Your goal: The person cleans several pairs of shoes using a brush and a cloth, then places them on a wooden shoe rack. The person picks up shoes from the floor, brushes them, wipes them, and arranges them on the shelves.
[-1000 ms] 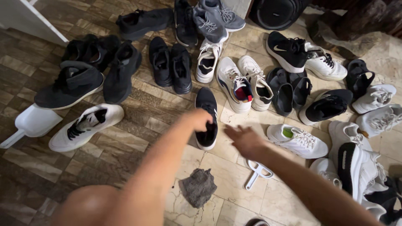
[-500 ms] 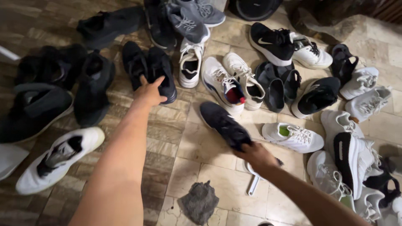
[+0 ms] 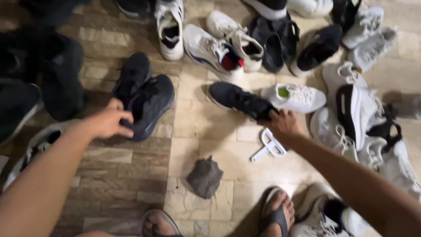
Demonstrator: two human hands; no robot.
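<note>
Two hands grab shoes on the tiled floor (image 3: 131, 184): left hand (image 3: 107, 122) holds a black sneaker pair (image 3: 147, 103) mid-left, right hand (image 3: 284, 124) grips one black sneaker (image 3: 239, 100) mid-frame.

Black sneakers (image 3: 147, 103), grey rag (image 3: 205, 177)

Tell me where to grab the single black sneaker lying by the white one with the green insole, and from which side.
Take the black sneaker at its heel collar, coming from the near right, where the right hand already has its grip. The toe points away to the upper left, so the open heel end faces the person, clear of the white sneaker beside it.
</note>
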